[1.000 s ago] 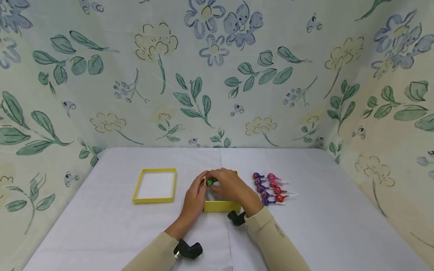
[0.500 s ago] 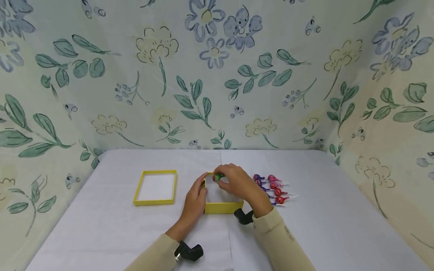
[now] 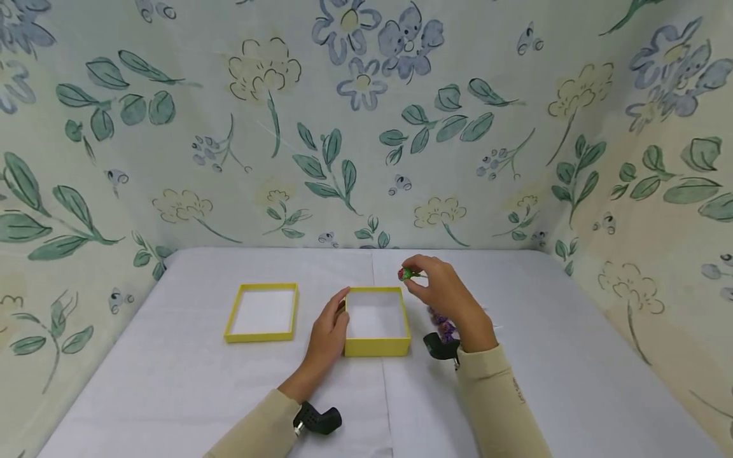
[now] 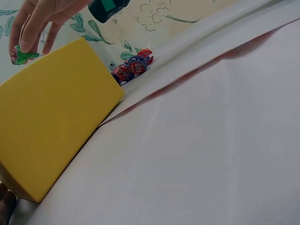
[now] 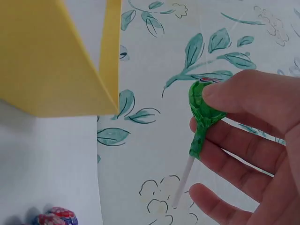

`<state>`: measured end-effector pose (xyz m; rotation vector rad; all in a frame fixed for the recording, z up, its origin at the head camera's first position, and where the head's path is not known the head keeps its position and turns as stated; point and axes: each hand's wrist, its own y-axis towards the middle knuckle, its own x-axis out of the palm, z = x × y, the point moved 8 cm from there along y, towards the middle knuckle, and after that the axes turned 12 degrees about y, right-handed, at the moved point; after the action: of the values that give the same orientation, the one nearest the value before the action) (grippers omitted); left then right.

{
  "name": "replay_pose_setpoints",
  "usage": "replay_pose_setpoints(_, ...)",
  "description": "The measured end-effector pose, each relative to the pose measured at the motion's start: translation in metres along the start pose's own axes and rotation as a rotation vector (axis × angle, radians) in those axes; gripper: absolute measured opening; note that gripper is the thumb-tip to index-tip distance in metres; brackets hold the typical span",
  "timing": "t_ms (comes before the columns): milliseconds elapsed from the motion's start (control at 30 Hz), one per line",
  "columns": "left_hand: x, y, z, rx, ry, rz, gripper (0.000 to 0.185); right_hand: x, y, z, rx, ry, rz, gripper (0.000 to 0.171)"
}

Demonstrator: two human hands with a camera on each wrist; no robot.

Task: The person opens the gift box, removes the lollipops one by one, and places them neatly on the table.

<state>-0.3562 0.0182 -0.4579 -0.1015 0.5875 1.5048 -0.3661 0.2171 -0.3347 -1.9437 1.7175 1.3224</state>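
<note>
My right hand (image 3: 443,292) pinches a lollipop (image 5: 205,108) by its green-wrapped head, between thumb and fingers. Its white stick points down in the right wrist view. In the head view this lollipop is above and right of the far right corner of a yellow box (image 3: 376,347). The uncovered box shows its white inside. Along its left wall lies my left hand (image 3: 329,334), fingers extended and touching the side. Wrapped lollipops (image 3: 444,326) lie on the table right of the box, mostly hidden behind my right hand and wrist.
A shallow yellow-rimmed lid (image 3: 260,338) lies inside-up to the left of the box. White cloth (image 3: 172,381) covers the table, with a fold running down its middle. Flowered curtain fabric (image 3: 366,159) stands at the back and sides. A black camera (image 3: 441,346) sits on my right wrist.
My right hand has lifted the green-wrapped lollipop out of the box and carried it right and away from me. The left hand stays at the box's left side.
</note>
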Motion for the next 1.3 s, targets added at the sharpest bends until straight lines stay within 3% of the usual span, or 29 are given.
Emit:
replay_pose_setpoints(133, 0.002, 0.001, 0.0, -0.004, 0.006, -0.004, 0.049, -0.014, -0.002, 0.013, 0.05, 0.009, 0.022, 0.025)
replay_pose_setpoints(667, 0.002, 0.003, 0.001, -0.015, 0.014, 0.01, 0.049, -0.046, -0.007, 0.055, 0.1, 0.004, 0.064, 0.028)
replay_pose_setpoints(1033, 0.002, 0.003, 0.001, -0.014, 0.013, 0.003, 0.048, -0.043, -0.013, 0.104, 0.257, 0.033, 0.03, 0.029)
replay_pose_setpoints(1300, 0.002, 0.005, 0.0, -0.015, 0.03, 0.012, 0.048, -0.043, -0.019, 0.131, 0.331, -0.036, 0.05, 0.029)
